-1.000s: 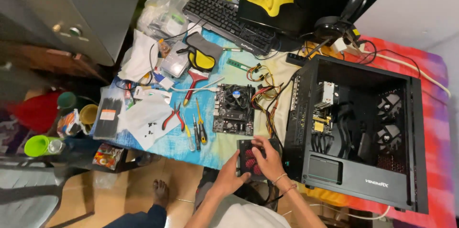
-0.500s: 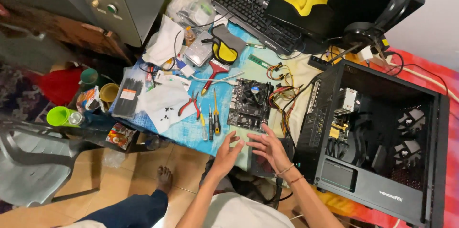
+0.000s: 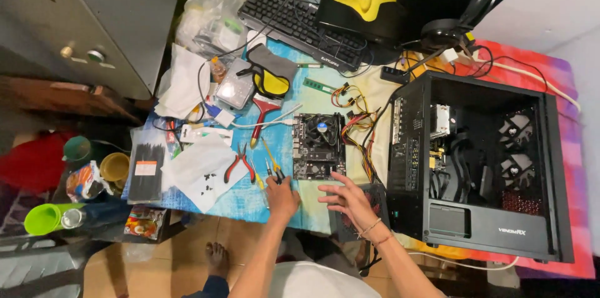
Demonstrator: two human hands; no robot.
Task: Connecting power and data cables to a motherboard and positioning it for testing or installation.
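Beside the motherboard point(image 3: 319, 146), left hand point(image 3: 281, 197) grips a screwdriver point(image 3: 270, 162); right hand's point(image 3: 347, 201) fingers spread.

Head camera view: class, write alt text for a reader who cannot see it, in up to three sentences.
A person's left hand reaches a yellow-handled tool beside a bare motherboard on a cluttered table, while the right hand hovers open-fingered nearby. An open black computer case lies to the right; a keyboard sits behind.
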